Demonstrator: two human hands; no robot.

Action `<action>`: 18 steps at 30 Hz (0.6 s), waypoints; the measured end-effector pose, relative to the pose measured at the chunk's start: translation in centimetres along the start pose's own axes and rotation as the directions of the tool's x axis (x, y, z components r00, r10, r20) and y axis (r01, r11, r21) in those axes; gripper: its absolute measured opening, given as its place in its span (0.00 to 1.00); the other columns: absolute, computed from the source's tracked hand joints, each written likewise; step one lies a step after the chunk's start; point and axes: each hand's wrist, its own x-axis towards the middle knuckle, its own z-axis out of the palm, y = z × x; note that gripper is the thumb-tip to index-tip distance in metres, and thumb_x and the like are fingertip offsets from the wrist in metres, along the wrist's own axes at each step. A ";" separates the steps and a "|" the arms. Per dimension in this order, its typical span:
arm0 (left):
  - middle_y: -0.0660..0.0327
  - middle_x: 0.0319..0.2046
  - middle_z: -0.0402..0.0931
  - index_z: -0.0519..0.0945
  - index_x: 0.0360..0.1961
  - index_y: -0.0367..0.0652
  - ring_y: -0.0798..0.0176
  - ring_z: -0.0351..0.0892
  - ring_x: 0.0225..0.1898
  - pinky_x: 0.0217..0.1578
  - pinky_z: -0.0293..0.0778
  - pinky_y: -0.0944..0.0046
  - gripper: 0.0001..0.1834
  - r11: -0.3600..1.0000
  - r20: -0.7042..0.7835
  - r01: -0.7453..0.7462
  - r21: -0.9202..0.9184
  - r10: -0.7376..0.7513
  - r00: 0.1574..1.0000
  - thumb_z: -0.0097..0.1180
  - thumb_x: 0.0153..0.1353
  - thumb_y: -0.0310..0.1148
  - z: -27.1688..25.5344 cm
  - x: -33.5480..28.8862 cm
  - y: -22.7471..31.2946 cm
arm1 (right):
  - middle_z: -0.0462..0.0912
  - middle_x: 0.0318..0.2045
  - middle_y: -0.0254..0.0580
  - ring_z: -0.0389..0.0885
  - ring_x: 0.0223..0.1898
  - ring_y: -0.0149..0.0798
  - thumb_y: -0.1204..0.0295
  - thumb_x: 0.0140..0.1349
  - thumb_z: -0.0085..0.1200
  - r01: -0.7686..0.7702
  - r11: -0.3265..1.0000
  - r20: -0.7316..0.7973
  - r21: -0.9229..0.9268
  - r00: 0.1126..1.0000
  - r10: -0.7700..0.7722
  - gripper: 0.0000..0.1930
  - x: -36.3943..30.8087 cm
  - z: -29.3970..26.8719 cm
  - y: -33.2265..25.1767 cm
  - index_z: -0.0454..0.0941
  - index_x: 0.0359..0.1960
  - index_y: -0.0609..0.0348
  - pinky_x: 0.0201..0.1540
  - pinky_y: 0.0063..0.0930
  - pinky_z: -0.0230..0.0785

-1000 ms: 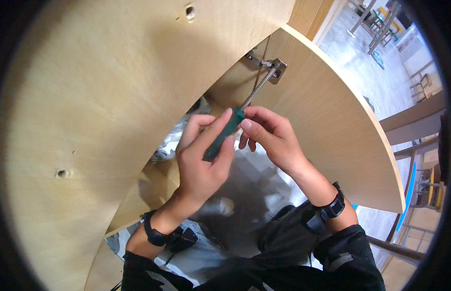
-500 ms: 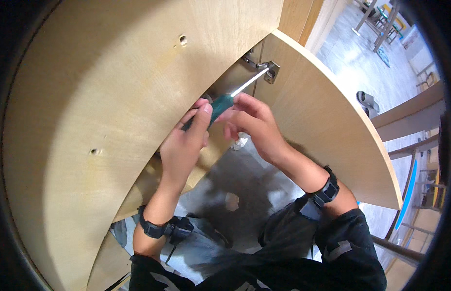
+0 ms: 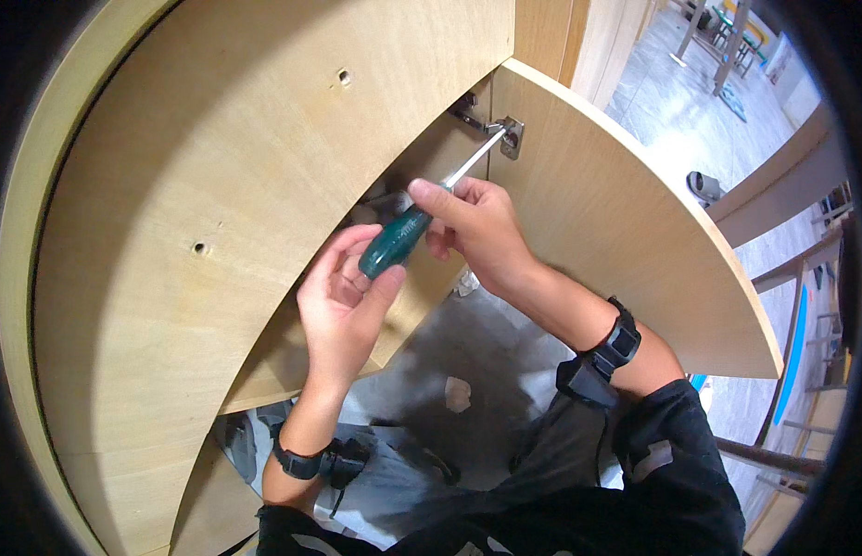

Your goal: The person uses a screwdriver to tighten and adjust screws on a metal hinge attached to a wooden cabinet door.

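A screwdriver [image 3: 394, 243] with a dark green handle and a bright shank slants up toward the metal hinge [image 3: 511, 137] on the cabinet door [image 3: 626, 222]. Its tip meets the hinge plate; the exact screw is too small to make out. My right hand [image 3: 482, 227] pinches the front of the handle near the shank, thumb on top. Around the handle's butt end, my left hand [image 3: 343, 301] holds loosely with thumb and fingertips, its palm away from the handle.
A large curved wooden panel [image 3: 264, 167] with drilled holes [image 3: 201, 248] fills the left side. Below my hands lies grey floor [image 3: 431, 352] with a pale scrap [image 3: 457, 394]. Beyond the door are a slipper [image 3: 704, 187] and curved wooden furniture [image 3: 783, 176].
My left hand has loosened and slid down to the handle's butt end, baring more of the handle. My right thumb has come over the handle's front. The view has shifted slightly.
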 end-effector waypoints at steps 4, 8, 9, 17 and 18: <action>0.56 0.27 0.77 0.74 0.40 0.30 0.71 0.75 0.23 0.26 0.71 0.74 0.15 0.995 -0.043 0.095 -0.020 -0.096 0.994 0.47 0.65 0.36 -0.3 0.4 -0.7 | 0.80 0.37 0.42 0.74 0.23 0.25 0.66 0.58 0.57 0.028 0.959 0.178 0.281 0.981 -0.080 0.15 -0.3 0.1 -0.4 0.72 0.42 0.62 0.22 0.16 0.64; 0.58 0.24 0.76 0.74 0.35 0.34 0.73 0.71 0.17 0.17 0.65 0.75 0.20 0.926 0.024 0.374 -0.050 -0.373 0.927 0.45 0.65 0.45 -1.2 0.6 -0.1 | 0.80 0.41 0.45 0.75 0.25 0.24 0.67 0.59 0.55 0.046 0.951 0.264 0.306 0.955 -0.132 0.17 -0.1 -0.3 0.0 0.71 0.47 0.62 0.23 0.15 0.66; 0.58 0.24 0.76 0.74 0.35 0.34 0.73 0.71 0.17 0.17 0.65 0.75 0.20 0.926 0.025 0.374 -0.049 -0.373 0.927 0.45 0.65 0.45 -1.0 0.6 0.2 | 0.80 0.41 0.45 0.75 0.25 0.24 0.67 0.59 0.55 0.048 0.951 0.263 0.307 0.956 -0.133 0.17 -0.2 -0.4 -0.1 0.71 0.47 0.62 0.23 0.15 0.66; 0.69 0.17 0.67 0.74 0.35 0.37 0.80 0.62 0.16 0.15 0.56 0.77 0.13 0.986 0.033 0.113 0.120 -0.118 0.993 0.48 0.65 0.38 -1.0 0.2 -0.1 | 0.81 0.40 0.48 0.75 0.22 0.27 0.67 0.60 0.53 -0.072 0.941 0.206 0.331 0.979 0.002 0.15 -0.1 0.2 0.0 0.72 0.46 0.61 0.22 0.16 0.66; 0.70 0.15 0.66 0.74 0.33 0.37 0.79 0.61 0.15 0.15 0.56 0.77 0.13 0.976 0.021 0.205 0.076 -0.207 0.978 0.47 0.65 0.38 -1.2 0.2 0.1 | 0.81 0.40 0.48 0.75 0.22 0.27 0.67 0.60 0.53 -0.075 0.940 0.212 0.332 0.977 0.003 0.15 0.0 0.3 0.0 0.72 0.46 0.61 0.22 0.16 0.66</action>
